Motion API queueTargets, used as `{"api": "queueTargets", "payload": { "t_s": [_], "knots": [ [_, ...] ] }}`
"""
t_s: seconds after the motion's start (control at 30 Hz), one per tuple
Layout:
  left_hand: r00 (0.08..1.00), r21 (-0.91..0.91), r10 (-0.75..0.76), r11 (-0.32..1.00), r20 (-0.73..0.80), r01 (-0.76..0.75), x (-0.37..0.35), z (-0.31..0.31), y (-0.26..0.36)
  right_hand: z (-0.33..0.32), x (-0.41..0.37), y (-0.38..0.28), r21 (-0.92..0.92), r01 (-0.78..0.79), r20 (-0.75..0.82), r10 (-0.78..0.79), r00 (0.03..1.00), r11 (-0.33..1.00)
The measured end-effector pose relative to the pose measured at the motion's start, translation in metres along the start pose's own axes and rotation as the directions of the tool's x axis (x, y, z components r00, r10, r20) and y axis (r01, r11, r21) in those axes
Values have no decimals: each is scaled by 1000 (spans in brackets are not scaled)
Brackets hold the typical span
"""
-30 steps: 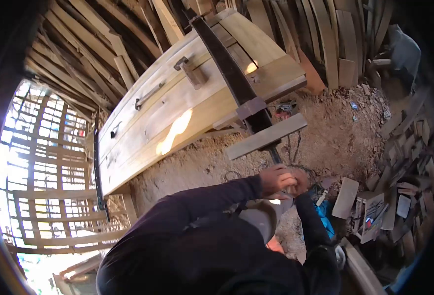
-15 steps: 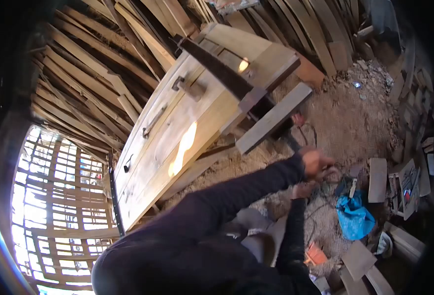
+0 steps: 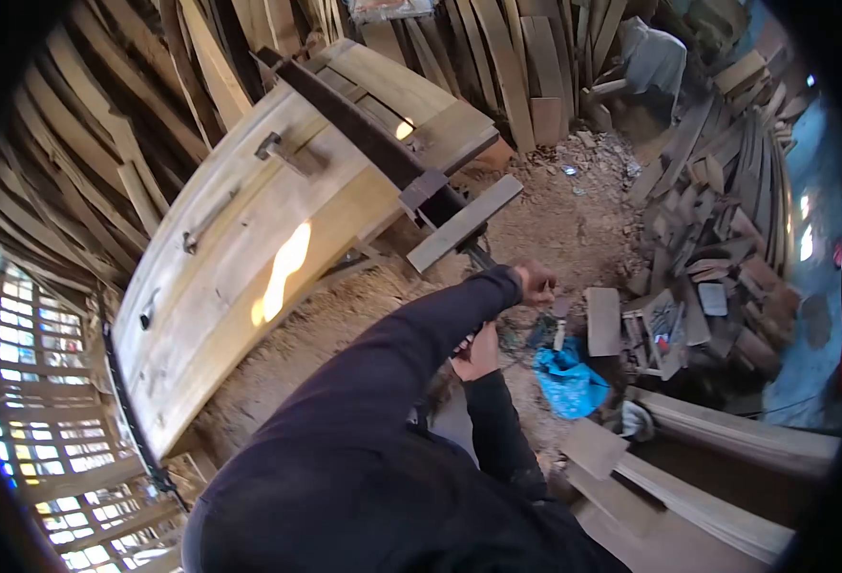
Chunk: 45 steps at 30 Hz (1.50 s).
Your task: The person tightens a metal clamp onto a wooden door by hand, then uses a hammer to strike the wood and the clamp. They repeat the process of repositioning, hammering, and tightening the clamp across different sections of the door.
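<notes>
My left hand (image 3: 536, 284), in a dark sleeve, is closed with its fingers curled, just beyond the lower end of a wooden bar (image 3: 466, 224). What it holds, if anything, is too small to tell. Below and left of it, my right hand (image 3: 479, 353) is closed around something small and dark, partly hidden by the left sleeve. A dark metal clamp (image 3: 359, 124) lies across a large panel of joined planks (image 3: 240, 239), and the wooden bar crosses the clamp's near end. Sunlight falls on the panel.
A blue plastic bag (image 3: 570, 382) lies right of my hands, near a wooden box of small items (image 3: 658, 334) and an upright board (image 3: 603, 322). Stacked planks (image 3: 106, 105) lean at the back left. Wood offcuts (image 3: 726, 286) are heaped at the right.
The view has swung right, so the panel and clamp appear further left. My right hand has shifted away from my left hand, and the two now show apart.
</notes>
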<state>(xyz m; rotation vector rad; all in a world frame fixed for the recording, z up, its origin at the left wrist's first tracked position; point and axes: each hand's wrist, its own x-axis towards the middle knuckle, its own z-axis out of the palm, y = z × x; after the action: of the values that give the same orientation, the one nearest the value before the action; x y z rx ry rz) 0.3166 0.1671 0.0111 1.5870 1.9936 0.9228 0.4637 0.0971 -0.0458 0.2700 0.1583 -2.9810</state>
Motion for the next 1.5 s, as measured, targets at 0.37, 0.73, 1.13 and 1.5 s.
{"api": "queueTargets", "payload": {
  "t_s": [0.37, 0.73, 1.13, 1.5],
  "knots": [
    [602, -653, -794, 498, -79, 571, -211, 20, 67, 45, -12, -72, -906, -323, -347, -43, 937, 274],
    [455, -775, -879, 386, -145, 499, -132, 27, 71, 109, 2, -236, -491, 317, 497, 39, 867, -811],
    [508, -895, -858, 167, 74, 413, -117, 34, 35, 76, 79, -292, -204, 694, 54, 700, 712, -690],
    [346, -941, -927, -236, 144, -241, -43, 17, 40, 65, 125, -313, -531, 727, 92, 823, 560, -435]
  ]
}}
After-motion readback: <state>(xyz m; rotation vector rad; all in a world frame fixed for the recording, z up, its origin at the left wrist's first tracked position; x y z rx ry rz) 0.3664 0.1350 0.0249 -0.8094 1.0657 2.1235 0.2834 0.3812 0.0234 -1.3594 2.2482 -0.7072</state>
